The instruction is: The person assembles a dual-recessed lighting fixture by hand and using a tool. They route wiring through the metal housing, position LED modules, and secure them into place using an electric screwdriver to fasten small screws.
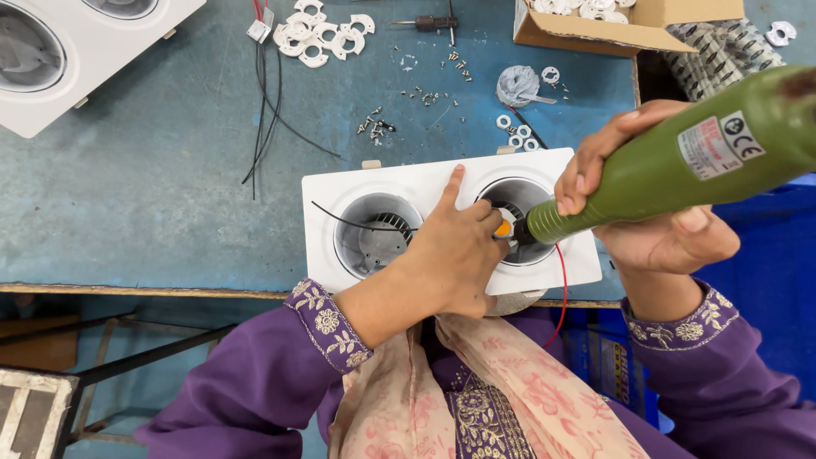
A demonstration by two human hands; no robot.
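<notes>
From the head view I see my right hand (654, 212) gripping a green electric screwdriver (680, 161) with a white rectangular label on its body, tip in the right opening of the white twin light housing (425, 187) at the worktop's (153, 187) near edge. My left hand (455, 255) presses the housing, fingers pinching at the tip. An open cardboard box (595, 30) sits at the far edge.

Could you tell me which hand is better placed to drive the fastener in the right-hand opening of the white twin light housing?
The right hand, probably: it already grips the green electric screwdriver, whose tip sits at the opening. The left hand rests on the white housing, steadying it.
</notes>
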